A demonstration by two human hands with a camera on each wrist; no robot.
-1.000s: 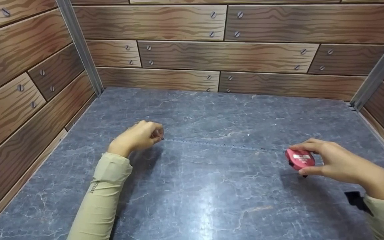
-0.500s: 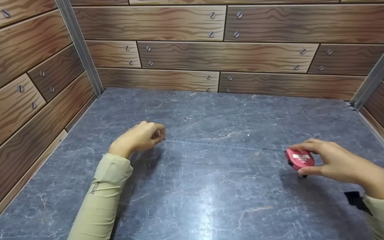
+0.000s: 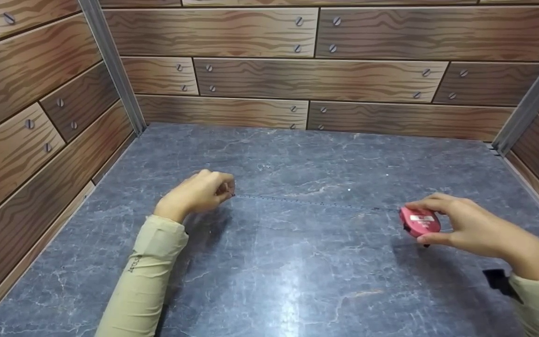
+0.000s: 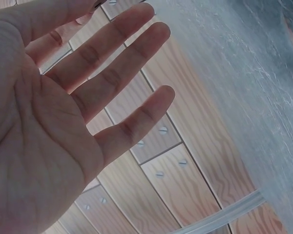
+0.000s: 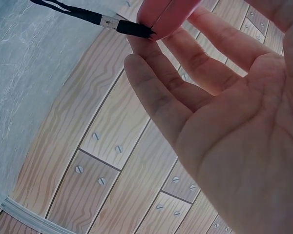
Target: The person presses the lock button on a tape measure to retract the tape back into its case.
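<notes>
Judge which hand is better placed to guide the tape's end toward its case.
Probably the left hand: it pinches one end of the tape, while the right hand grips the red case.

Tape blade (image 3: pixel 316 203): barrier from left grip (image 3: pixel 197 193) to right grip (image 3: pixel 475 227)
Bench (image 3: pixel 260 276): passable before and behind the blade
Plank-patterned walls (image 3: pixel 316 79): block back and sides

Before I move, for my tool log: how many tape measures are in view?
1: the tape measure is held in the right hand, its blade stretching across to the left hand.
</notes>
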